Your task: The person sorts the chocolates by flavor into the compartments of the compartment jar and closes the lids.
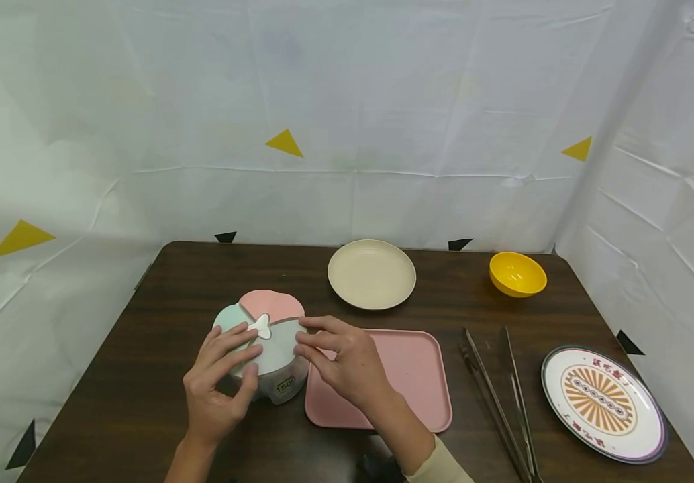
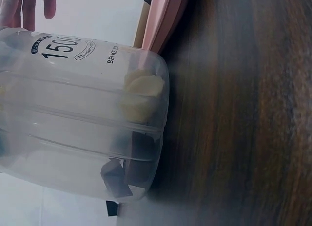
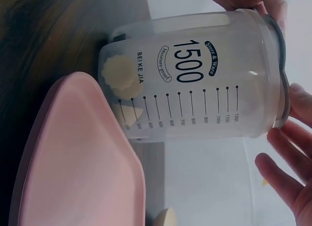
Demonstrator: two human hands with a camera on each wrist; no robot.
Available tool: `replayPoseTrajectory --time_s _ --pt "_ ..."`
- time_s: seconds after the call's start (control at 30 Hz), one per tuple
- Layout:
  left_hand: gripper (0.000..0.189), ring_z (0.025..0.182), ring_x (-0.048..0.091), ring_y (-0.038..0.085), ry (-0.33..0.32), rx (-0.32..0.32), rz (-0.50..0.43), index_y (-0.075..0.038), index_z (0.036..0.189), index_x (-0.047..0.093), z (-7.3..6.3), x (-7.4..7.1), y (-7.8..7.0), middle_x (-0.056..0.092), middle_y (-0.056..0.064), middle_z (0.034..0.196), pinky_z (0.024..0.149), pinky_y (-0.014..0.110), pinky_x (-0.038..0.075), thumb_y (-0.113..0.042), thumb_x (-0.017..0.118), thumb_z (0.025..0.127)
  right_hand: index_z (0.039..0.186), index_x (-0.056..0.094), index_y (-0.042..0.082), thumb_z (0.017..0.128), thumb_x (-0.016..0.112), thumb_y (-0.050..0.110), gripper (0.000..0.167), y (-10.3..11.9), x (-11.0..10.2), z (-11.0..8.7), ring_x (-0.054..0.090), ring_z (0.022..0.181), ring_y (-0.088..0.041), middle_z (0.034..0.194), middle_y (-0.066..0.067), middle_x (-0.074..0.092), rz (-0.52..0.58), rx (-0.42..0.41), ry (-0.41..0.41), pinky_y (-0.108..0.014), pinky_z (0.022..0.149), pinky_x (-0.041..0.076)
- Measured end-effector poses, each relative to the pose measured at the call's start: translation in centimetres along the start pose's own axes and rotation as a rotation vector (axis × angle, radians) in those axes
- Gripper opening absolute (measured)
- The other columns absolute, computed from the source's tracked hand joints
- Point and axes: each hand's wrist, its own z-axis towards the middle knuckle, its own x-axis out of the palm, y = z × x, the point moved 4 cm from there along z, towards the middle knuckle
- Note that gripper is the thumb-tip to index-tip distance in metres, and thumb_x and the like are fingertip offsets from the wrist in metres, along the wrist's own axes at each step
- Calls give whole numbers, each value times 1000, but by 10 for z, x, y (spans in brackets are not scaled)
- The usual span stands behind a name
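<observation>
A clear storage jar (image 3: 195,89) marked 1500 stands on the dark table, left of the pink tray. Its lid has pink (image 1: 273,305), mint (image 1: 230,316) and pale grey (image 1: 283,345) sections round a white bow-shaped knob (image 1: 262,327). Pale scalloped pieces (image 3: 122,72) and dark chunks (image 2: 141,160) lie low inside it. My left hand (image 1: 217,376) holds the lid, fingers across the top and thumb at the near edge. With extended fingers, my right hand (image 1: 347,362) touches the lid's right edge. In the right wrist view, one fingertip is at the rim and another stands apart from it.
The pink tray (image 1: 407,376) is close beside the jar, partly under my right forearm. Behind it lies a cream plate (image 1: 371,275). Farther right are a yellow bowl (image 1: 517,274), metal tongs (image 1: 501,409) and a patterned plate (image 1: 605,408). White sheeting (image 1: 353,121) encloses the table's back and sides.
</observation>
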Motion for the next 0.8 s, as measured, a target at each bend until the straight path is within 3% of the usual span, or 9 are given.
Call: replayPoseTrajectory --time_s 0.47,0.8 --pt "18 108 63 39 -4 23 10 0 91 76 2 1 -2 70 22 101 108 55 32 1 66 76 103 78 8 84 78 16 21 -3 2 -2 69 99 -10 116 -2 70 0 1 12 -18 74 53" --pt "16 109 62 38 61 8 90 -2 94 76 -1 1 2 71 19 104 108 55 32 -4 68 80 130 65 14 92 70 24 39 -4 -8 -13 54 124 -8 141 3 54 -34 23 202 -28 90 51"
